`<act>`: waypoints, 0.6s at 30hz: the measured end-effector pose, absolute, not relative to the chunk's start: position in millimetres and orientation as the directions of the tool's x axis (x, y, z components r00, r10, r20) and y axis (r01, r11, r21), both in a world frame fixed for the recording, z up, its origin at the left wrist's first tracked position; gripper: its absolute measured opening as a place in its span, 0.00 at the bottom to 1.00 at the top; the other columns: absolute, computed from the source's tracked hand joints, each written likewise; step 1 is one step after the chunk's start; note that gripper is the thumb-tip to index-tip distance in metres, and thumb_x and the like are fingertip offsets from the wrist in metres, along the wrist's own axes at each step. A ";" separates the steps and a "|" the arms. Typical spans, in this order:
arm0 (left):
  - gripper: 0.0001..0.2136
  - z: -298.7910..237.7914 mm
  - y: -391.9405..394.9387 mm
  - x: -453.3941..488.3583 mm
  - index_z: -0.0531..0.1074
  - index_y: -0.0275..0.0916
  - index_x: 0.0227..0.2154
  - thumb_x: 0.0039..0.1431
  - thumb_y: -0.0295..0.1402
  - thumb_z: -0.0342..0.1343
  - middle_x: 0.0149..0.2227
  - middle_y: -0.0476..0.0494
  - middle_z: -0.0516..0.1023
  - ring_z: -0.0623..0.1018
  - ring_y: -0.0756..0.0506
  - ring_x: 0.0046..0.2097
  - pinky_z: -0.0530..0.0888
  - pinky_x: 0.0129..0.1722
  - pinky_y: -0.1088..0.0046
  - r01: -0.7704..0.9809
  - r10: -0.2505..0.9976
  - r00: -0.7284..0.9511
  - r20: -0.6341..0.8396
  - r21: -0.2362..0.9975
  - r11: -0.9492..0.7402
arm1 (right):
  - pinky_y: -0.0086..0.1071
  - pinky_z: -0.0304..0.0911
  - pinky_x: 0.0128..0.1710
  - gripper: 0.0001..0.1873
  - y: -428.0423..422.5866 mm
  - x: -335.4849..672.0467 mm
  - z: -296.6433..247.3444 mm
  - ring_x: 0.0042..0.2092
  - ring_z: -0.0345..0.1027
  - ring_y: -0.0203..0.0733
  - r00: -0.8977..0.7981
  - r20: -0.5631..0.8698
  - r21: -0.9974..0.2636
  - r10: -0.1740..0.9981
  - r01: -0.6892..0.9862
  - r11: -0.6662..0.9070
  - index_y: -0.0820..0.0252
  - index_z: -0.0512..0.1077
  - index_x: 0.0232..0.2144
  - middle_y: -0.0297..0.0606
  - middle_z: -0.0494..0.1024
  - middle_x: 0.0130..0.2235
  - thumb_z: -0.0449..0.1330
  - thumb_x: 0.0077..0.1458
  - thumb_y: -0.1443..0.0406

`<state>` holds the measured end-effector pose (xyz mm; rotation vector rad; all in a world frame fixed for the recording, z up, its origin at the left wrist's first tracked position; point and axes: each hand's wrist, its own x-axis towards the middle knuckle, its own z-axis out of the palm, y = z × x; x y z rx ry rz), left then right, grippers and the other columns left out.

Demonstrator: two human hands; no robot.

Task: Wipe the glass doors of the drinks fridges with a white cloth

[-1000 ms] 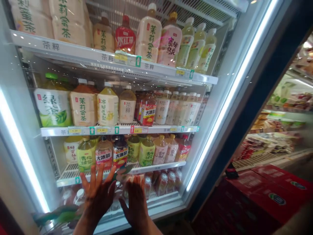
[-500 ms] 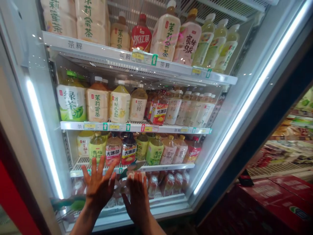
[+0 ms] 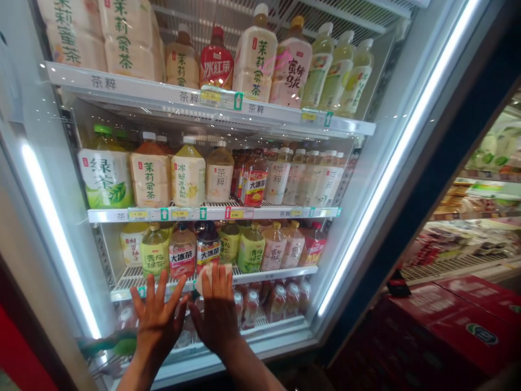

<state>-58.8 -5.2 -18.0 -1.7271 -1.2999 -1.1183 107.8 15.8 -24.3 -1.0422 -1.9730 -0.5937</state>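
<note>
My left hand (image 3: pixel 157 320) lies flat on the glass door (image 3: pixel 57 163) of a drinks fridge, low down, with its fingers spread and nothing in it. My right hand (image 3: pixel 217 315) is beside it on the glass, pressing a small white cloth (image 3: pixel 207 273) under its fingertips. Behind the glass at that height is a wire shelf (image 3: pixel 126 279) of tea bottles, among them a red-labelled one (image 3: pixel 182 255).
The fridge holds three more shelves of large bottles (image 3: pixel 148 174) with price tags along the shelf edges. A lit strip (image 3: pixel 391 163) runs down the door's right frame. Red cartons (image 3: pixel 459 320) are stacked on the floor to the right, before open chilled shelves (image 3: pixel 468 239).
My right hand has slid up the glass with the cloth, from the bottom shelf's height to the shelf above. The left hand stays spread in about the same spot. The view shifted slightly.
</note>
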 end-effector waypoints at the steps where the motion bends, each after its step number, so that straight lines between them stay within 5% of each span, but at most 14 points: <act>1: 0.42 -17.7 -5.6 -57.9 0.47 0.55 0.72 0.60 0.31 0.63 0.75 0.41 0.42 0.45 0.29 0.75 0.45 0.69 0.29 0.967 0.375 0.125 0.919 -0.028 -0.255 | 0.60 0.52 0.70 0.43 20.3 105.8 -7.5 0.75 0.40 0.63 -0.305 0.827 0.017 0.473 0.854 0.521 0.69 0.44 0.73 0.55 0.50 0.74 0.55 0.66 0.55; 3: 0.42 -16.4 -6.3 -54.7 0.47 0.55 0.72 0.61 0.31 0.63 0.75 0.41 0.41 0.45 0.29 0.75 0.44 0.69 0.29 0.967 0.378 0.125 0.917 -0.027 -0.254 | 0.62 0.52 0.70 0.44 27.0 107.4 1.0 0.74 0.41 0.64 -0.269 0.849 0.016 0.454 0.873 0.487 0.70 0.44 0.74 0.56 0.51 0.73 0.56 0.66 0.55; 9: 0.41 -12.9 -5.2 -34.0 0.46 0.54 0.72 0.62 0.29 0.62 0.75 0.41 0.43 0.46 0.32 0.75 0.44 0.72 0.36 0.961 0.353 0.152 0.923 -0.055 -0.270 | 0.53 0.65 0.64 0.38 9.9 141.3 -88.9 0.75 0.40 0.56 -0.348 0.852 0.105 0.390 0.845 0.524 0.69 0.47 0.73 0.53 0.63 0.69 0.52 0.67 0.61; 15: 0.38 -12.2 -1.7 -10.9 0.49 0.53 0.72 0.63 0.32 0.60 0.76 0.40 0.41 0.46 0.31 0.75 0.41 0.72 0.36 0.945 0.366 0.202 0.908 -0.082 -0.318 | 0.67 0.53 0.67 0.44 22.8 151.5 4.4 0.75 0.34 0.68 -0.231 0.852 0.001 0.469 0.898 0.439 0.75 0.40 0.73 0.62 0.43 0.74 0.54 0.67 0.56; 18: 0.36 -13.1 0.4 -1.3 0.51 0.53 0.71 0.64 0.34 0.59 0.76 0.40 0.44 0.46 0.32 0.75 0.40 0.72 0.36 0.936 0.359 0.192 0.913 -0.060 -0.348 | 0.67 0.57 0.65 0.42 25.7 166.4 -18.6 0.75 0.31 0.68 -0.226 0.872 0.017 0.435 0.901 0.434 0.73 0.39 0.73 0.59 0.37 0.75 0.53 0.67 0.60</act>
